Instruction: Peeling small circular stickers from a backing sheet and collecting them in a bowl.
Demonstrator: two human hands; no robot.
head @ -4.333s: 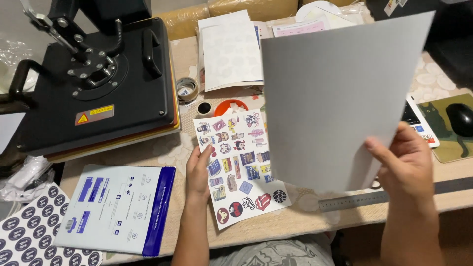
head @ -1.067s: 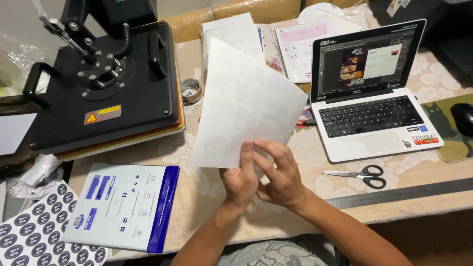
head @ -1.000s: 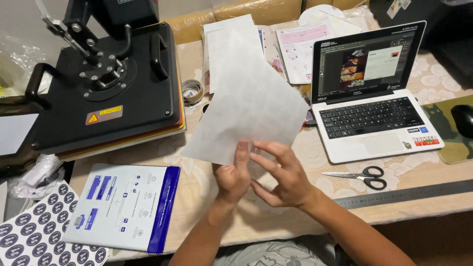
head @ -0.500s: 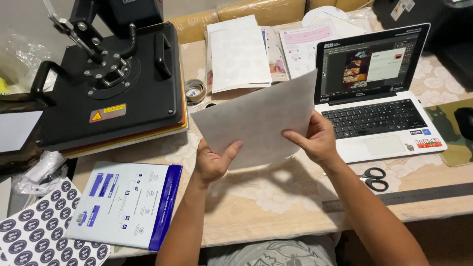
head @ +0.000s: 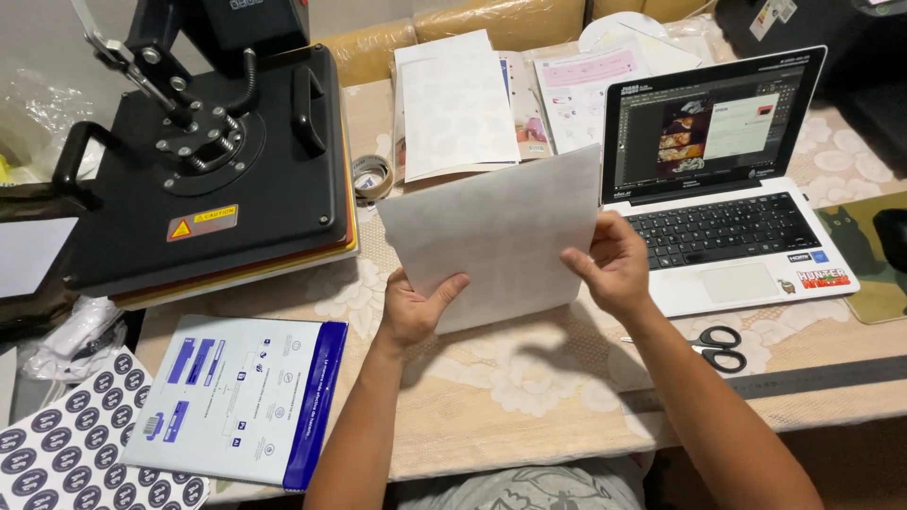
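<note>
Two hands hold one pale grey sheet (head: 496, 236) up above the middle of the worktop (head: 529, 397), tilted so its upper right corner rises toward the laptop (head: 723, 189). The left hand (head: 416, 307) pinches the sheet's lower left edge — thumb on the near face, the other fingers hidden behind it. The right hand (head: 609, 264) grips the right edge, its fingers curled over the paper's side and closed on it. The sheet hangs clear of the worktop and casts a soft shadow on the flowered cloth beneath.

Behind the sheet lies a stack of white printed pages (head: 453, 104), and just left of them a roll of tape (head: 371, 177) sits beside a black heat press (head: 208, 170) with a yellow warning label on its plate. The open laptop stands right of the sheet, screen lit, its left edge partly covered by the paper's raised corner. Black-handled scissors (head: 713, 347) rest on the cloth near the right forearm, and a dark ruler (head: 803, 380) runs along the front edge below them.

At lower left a white and blue paper packet (head: 236, 397) lies flat — next to it a sheet of round dark stickers (head: 66, 449). A green mat (head: 874, 260) shows at the far right.
</note>
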